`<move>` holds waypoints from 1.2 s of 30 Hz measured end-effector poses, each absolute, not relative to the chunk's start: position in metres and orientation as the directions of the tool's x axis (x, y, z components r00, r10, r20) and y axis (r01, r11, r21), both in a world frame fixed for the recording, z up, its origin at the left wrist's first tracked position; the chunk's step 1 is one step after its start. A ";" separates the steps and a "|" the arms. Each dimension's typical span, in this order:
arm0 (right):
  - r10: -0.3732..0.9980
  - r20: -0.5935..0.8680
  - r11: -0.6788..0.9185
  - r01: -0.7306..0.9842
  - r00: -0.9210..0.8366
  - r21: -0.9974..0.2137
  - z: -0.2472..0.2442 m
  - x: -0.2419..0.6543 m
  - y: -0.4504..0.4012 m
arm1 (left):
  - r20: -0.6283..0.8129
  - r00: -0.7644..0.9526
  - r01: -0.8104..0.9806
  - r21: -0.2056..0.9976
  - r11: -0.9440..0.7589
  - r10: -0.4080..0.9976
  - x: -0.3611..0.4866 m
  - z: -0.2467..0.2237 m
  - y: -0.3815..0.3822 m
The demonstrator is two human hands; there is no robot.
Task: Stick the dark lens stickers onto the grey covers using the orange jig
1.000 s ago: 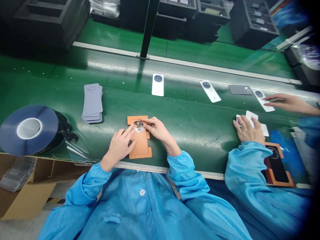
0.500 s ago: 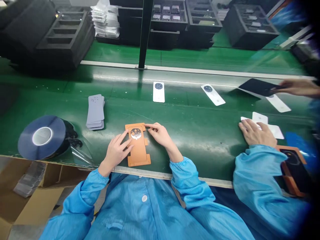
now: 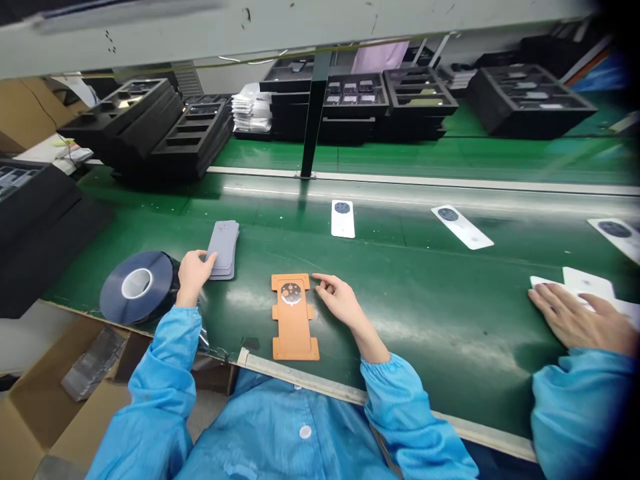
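Note:
My left hand (image 3: 195, 273) is at the left edge of a small stack of grey phone-back-shaped sheets (image 3: 224, 241), thumb over the edge and fingers closed at it. How many sheets it grips is hidden. An orange phone-shaped jig (image 3: 294, 330) lies flat on the bench in front of me, with a dark round camera piece (image 3: 291, 293) at its upper end. Just off the jig's upper right corner hovers my right hand (image 3: 340, 299), index finger stretched out and the other fingers loosely bent, holding nothing.
Left of the stack lies a large roll of clear film (image 3: 115, 293). White phone back panels (image 3: 343, 227) are spread along the green bench. A co-worker's hand (image 3: 583, 313) rests on white pieces at the right. Black trays (image 3: 190, 143) stand behind; an open carton (image 3: 40, 360) sits below left.
My left hand has left the orange jig and moved left to the grey stack. My right hand has come slightly away from the jig's corner. The camera view has tilted up.

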State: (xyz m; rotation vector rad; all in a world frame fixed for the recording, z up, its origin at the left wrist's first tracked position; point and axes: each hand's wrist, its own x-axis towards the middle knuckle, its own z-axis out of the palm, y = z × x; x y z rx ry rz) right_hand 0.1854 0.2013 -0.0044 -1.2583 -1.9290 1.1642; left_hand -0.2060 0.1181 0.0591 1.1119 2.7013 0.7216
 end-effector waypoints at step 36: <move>0.812 -0.010 0.196 0.289 -0.583 -0.937 0.016 0.170 0.167 | 0.211 -0.078 0.771 0.632 -0.075 0.974 -0.011 0.003 0.008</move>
